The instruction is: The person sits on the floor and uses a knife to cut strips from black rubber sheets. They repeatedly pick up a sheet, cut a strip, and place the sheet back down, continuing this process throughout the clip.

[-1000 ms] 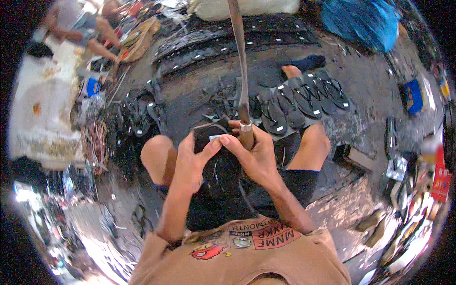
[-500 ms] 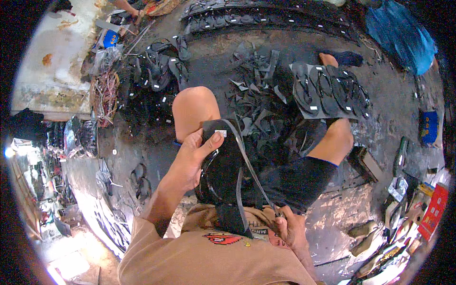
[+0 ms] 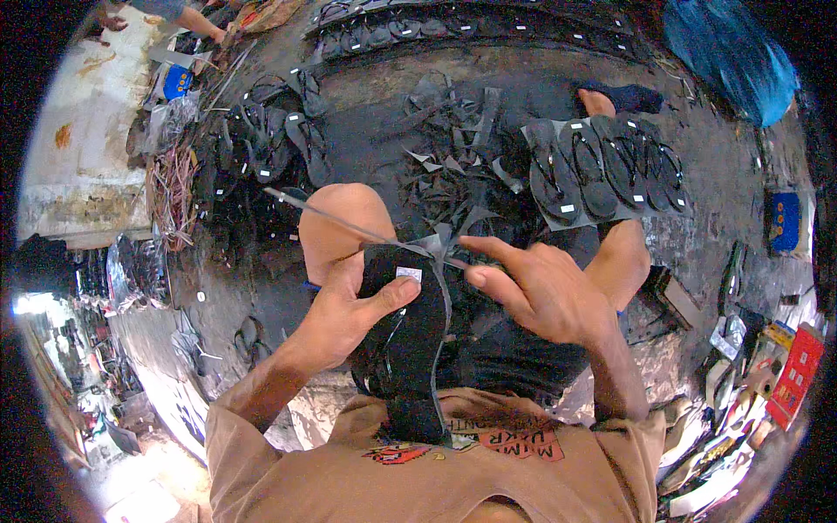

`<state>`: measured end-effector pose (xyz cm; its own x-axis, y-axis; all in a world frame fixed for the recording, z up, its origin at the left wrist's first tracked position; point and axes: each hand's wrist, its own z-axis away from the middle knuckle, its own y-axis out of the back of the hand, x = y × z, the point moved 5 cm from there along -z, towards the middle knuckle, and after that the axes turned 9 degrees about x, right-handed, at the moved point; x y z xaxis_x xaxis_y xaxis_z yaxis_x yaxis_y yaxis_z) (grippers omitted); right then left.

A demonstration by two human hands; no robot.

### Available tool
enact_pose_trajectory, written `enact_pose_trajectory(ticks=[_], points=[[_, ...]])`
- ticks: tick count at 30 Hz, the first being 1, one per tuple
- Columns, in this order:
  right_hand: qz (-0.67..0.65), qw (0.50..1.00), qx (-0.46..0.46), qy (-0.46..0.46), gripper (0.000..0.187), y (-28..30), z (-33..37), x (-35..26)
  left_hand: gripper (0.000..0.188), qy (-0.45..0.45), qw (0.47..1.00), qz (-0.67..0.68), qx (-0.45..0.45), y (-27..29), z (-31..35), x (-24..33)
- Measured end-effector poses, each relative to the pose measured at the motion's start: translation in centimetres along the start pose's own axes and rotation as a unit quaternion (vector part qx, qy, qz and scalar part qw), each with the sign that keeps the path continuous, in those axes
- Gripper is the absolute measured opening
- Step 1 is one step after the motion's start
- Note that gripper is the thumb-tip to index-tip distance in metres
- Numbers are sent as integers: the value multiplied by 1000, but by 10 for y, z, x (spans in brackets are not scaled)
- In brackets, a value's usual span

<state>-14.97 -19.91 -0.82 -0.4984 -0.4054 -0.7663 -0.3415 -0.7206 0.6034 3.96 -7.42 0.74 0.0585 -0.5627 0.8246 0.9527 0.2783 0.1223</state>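
With scraps littering the floor ahead, one blue plastic bundle and two blue packets farther out, my left hand grips one black sandal over my lap, my right hand one knife.

The middle is a bit dim, and the black sandal is so dark that its edges are hard to see. Very bright light glares white at the bottom left and bottom right, hiding small things there. The blue bag has shiny streaks. Straight lines bend near the round black edge, which has tiny coloured dots, and far things look fuzzy
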Motion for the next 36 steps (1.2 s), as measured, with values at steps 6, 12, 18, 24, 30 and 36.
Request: enact_pose_trajectory(ticks=[6,12,18,24,30,36], points=[[-48,997,31,53,58,-18,-53,-3,36,-11,999,-20,-48,-23,-7,13],[-238,913,330,-33,32,-3,-5,87,34,-147,967,47,205,19,-18,28],[-300,846,439,-46,26,-19,91,64,11,-77,885,455,67,-68,-15,37],[-185,926,294,-145,27,-104,169,52,10,-57,870,486,66,-84,-24,17],[-136,919,343,-140,33,-103,156,64,14,-31,885,457,80,-87,-17,-2],[-76,954,259,-126,29,-43,105,52,57,16,946,315,74,-82,-11,-48]])
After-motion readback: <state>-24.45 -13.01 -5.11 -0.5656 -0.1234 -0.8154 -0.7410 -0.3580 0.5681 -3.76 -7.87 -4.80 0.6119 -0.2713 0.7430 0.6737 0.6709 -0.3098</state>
